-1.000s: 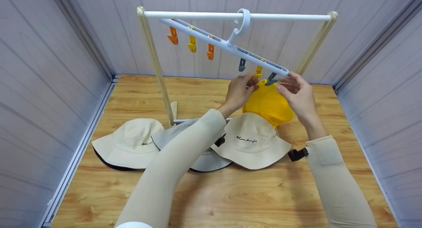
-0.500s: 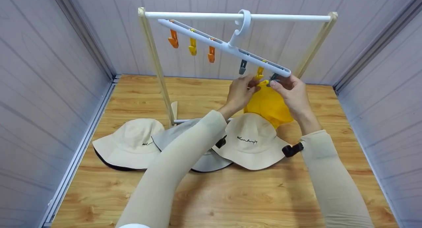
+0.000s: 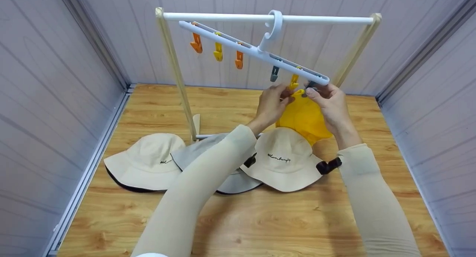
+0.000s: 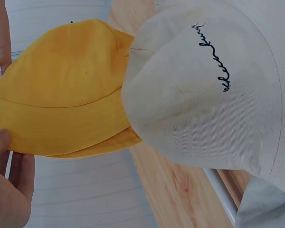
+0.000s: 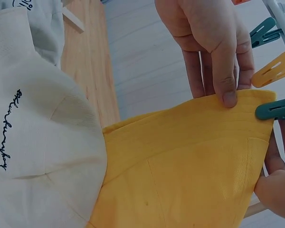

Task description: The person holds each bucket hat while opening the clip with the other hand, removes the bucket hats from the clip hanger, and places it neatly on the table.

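My left hand (image 3: pixel 270 104) pinches the brim of a yellow bucket hat (image 3: pixel 303 113); in the right wrist view its thumb lies over the brim edge. The hat hangs below the right end of a white clip hanger (image 3: pixel 282 65). At that end my right hand (image 3: pixel 334 106) pinches a dark green clip (image 5: pixel 275 110), whose tip overlaps the brim corner in the right wrist view. A yellow clip (image 5: pixel 274 69) and another green clip (image 5: pixel 263 32) hang next to it. Part of my right hand lies outside the right wrist view.
The hanger hooks on a rack's white rod (image 3: pixel 223 16) and tilts down to the right. Orange and yellow clips (image 3: pixel 218 52) hang on its left half. Beneath lie a beige bucket hat (image 3: pixel 286 167), a grey hat (image 3: pixel 234 182) and another beige hat (image 3: pixel 148 153) on the wooden surface.
My right hand has moved left from the hanger's end, and its thumb and fingers have closed on the end clip. My left hand stays at the brim.
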The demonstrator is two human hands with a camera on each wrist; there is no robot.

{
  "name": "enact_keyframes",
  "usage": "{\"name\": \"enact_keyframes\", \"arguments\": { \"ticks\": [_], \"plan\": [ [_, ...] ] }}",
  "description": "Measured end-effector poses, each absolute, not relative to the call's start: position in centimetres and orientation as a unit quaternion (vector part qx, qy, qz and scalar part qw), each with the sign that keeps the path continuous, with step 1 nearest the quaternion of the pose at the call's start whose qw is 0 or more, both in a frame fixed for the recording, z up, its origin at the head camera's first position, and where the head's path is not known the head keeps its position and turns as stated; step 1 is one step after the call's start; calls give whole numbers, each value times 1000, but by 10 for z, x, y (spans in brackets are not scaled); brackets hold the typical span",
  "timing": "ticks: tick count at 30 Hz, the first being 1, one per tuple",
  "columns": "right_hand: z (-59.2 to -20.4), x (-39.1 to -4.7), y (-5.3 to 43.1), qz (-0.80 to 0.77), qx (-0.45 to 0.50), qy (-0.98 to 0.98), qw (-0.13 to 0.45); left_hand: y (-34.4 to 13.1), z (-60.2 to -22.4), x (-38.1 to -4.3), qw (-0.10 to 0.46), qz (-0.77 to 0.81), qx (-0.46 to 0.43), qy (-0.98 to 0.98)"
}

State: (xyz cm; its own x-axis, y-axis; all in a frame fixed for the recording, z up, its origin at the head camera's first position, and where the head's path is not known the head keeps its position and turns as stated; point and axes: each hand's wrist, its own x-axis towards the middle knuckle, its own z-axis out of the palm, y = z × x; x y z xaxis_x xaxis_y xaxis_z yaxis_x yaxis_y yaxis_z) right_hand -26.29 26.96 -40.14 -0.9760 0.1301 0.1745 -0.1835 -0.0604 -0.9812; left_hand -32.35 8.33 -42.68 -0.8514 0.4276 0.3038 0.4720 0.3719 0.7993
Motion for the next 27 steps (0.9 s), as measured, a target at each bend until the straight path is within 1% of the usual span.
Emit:
{"name": "enact_keyframes", "arguments": {
  "ticks": [12,17,27],
  "plan": [
    [-397,-268,266,726,1,-676,127,84,-429,-324,36,-492,-261,-829],
    [-394,-267,265,724,-7,-677,128,81,-430,-324,26,-508,-248,-825],
    [-390,-266,265,712,-10,-691,122,76,-436,-324,31,-507,-215,-834]
  ]
}}
